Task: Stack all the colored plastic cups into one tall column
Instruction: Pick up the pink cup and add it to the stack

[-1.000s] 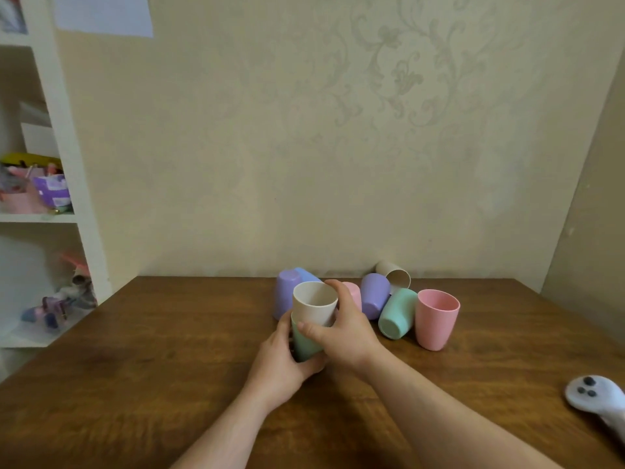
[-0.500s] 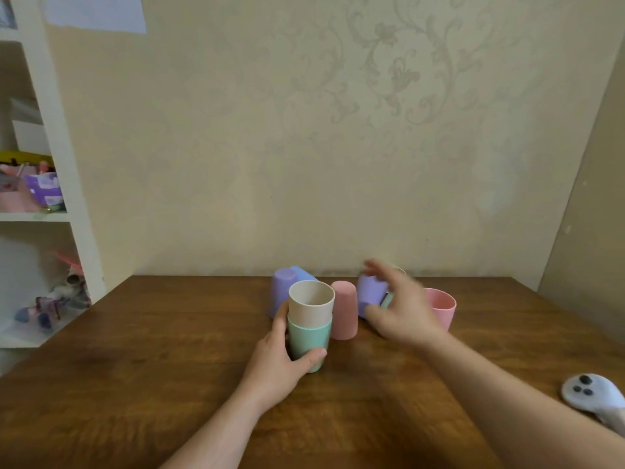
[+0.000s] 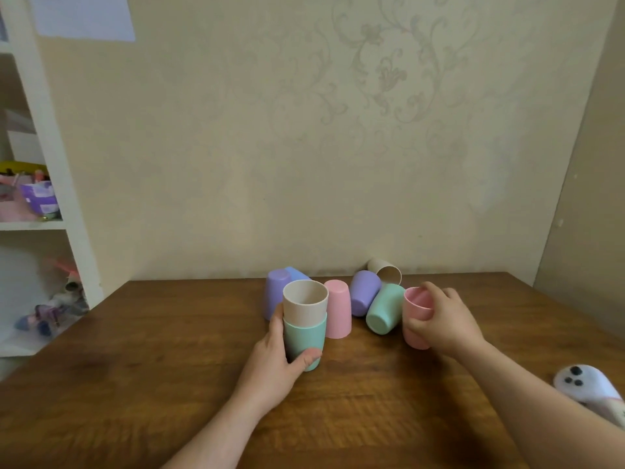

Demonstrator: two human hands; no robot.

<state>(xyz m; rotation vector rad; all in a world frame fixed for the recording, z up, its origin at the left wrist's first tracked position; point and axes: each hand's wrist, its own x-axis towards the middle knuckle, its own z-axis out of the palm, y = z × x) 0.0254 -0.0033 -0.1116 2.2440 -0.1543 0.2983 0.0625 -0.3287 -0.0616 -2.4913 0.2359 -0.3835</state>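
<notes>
Beige cup [image 3: 305,301] nested in green cup [image 3: 304,340], upright.

Beige cup [image 3: 305,301] in green cup [image 3: 304,338]

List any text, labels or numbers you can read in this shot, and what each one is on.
No text can be read.
Cups: plain, no print that shows.
Paper on the wall: no writing can be made out.
Purple tub on the shelf: it has a label, too small and blurred to read.
White controller on the table: dark buttons only, no lettering that shows.
</notes>
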